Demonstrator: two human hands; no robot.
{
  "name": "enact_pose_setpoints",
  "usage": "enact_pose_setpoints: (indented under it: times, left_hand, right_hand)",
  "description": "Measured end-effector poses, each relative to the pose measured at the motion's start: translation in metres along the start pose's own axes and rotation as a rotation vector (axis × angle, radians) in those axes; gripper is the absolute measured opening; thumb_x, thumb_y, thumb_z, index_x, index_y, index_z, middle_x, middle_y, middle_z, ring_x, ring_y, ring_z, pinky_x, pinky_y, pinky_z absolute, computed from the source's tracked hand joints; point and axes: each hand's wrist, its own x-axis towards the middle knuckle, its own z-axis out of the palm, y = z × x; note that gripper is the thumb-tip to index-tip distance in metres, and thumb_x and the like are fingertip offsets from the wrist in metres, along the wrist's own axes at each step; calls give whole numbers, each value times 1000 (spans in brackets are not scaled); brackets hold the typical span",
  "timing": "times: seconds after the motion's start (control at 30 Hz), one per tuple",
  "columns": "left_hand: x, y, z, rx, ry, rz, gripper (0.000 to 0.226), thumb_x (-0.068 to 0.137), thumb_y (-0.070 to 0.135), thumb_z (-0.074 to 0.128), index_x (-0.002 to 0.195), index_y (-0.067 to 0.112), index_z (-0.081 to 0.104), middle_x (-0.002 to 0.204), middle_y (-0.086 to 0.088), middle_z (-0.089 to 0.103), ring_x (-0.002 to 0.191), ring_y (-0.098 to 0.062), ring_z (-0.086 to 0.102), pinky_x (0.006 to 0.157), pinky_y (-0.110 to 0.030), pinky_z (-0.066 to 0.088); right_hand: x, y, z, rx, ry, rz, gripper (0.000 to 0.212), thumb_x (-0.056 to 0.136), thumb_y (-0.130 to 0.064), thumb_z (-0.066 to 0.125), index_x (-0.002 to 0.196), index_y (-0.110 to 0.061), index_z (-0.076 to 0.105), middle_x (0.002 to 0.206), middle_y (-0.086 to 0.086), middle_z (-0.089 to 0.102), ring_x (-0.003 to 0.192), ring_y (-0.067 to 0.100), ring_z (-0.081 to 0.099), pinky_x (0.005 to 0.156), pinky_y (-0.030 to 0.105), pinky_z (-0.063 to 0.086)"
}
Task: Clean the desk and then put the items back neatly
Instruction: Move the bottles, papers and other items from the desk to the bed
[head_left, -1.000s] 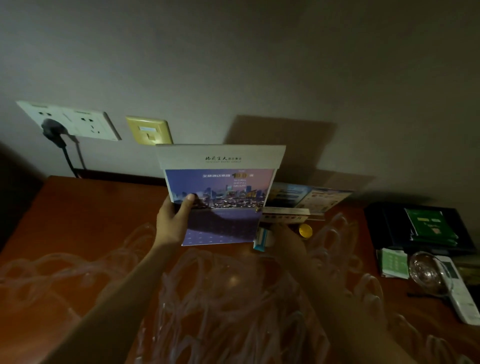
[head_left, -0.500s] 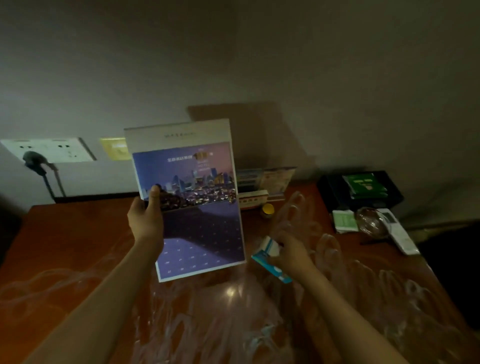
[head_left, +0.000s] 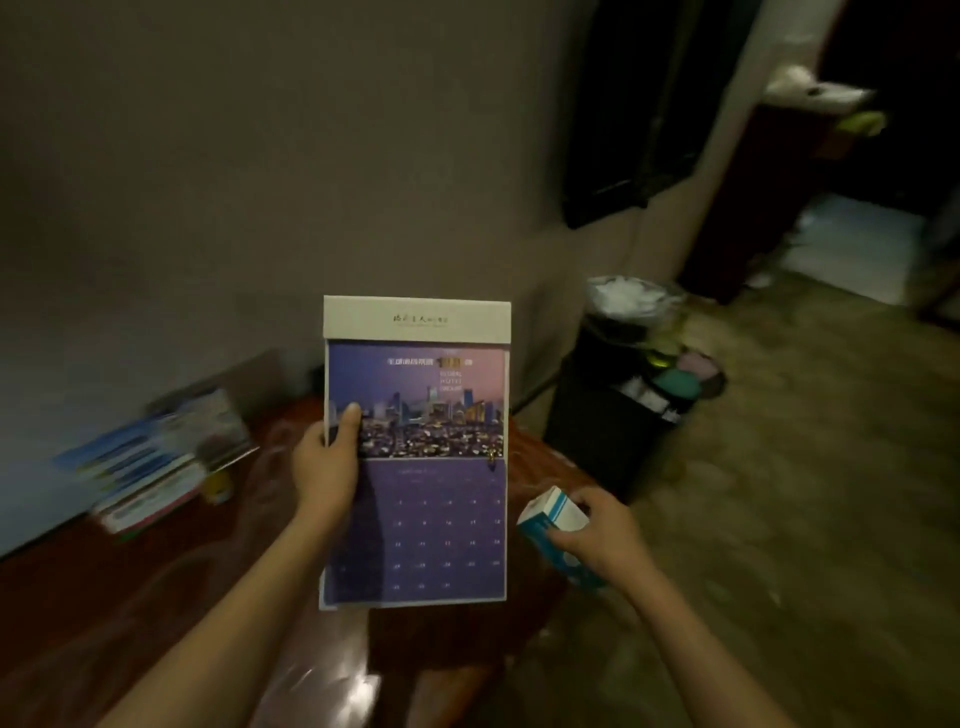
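Landmark: the calendar (head_left: 415, 452), held upright above the right end of the desk (head_left: 156, 597).

Far left of the calendar, a blurred stack of leaflets (head_left: 150, 462) leans at the wall on the desk; its print cannot be read. The desk top is reddish-brown wood, glossy, with a light glare below the calendar.

The left hand (head_left: 327, 467) grips the calendar's left edge, thumb over the front. The calendar shows a pale header with small characters (illegible), a night city skyline under a line of writing too soft to read, and a purple date grid beneath.

Just right of the calendar's lower edge, the right hand (head_left: 597, 535) clasps a small white-and-blue box (head_left: 553, 525); its lettering cannot be made out. The hands are apart.

Right of the calendar, on the floor, stands a dark bin (head_left: 613, 415), full. Walls grey; room dim.
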Motion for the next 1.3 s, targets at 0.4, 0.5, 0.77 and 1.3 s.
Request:
enact_pose_setpoints:
  times: [0.4, 0.5, 0.77, 1.3]
  left_hand:
    - [-229, 44, 347, 11, -795, 29, 27, 95, 36, 50, 91, 10, 57, 89, -7, 58, 86, -20, 52, 72, -30, 40]
    - [-295, 46, 408, 65, -999, 80, 31, 95, 35, 51, 86, 6, 58, 76, -6, 52, 81, -21, 51, 70, -31, 38]
    - [-457, 30, 560, 166, -1436, 71, 54, 92, 42, 54, 126, 0, 54, 121, -14, 58, 115, -32, 52, 96, -41, 40]
    - [-736, -7, 771, 431, -1947, 302, 56, 93, 46, 50, 117, -5, 56, 109, -24, 60, 103, -38, 57, 87, -47, 46]
  right_hand:
    - [-139, 256, -202, 385, 616, 445, 32, 78, -16, 75, 97, -20, 49, 97, -5, 48, 86, 8, 52, 60, 16, 43]
    - [-179, 307, -218, 489, 771, 585, 31, 79, -18, 76, 93, -23, 48, 104, -2, 51, 94, 13, 56, 70, 23, 47]
    - [-237, 424, -267, 751, 1032, 874, 43, 78, -22, 77, 110, -22, 49, 109, -2, 58, 96, 16, 59, 77, 33, 51]
    - [-301, 593, -371, 678, 1369, 1298, 33, 77, -20, 76, 91, -15, 47, 88, -2, 44, 68, 0, 41, 51, 6, 39]
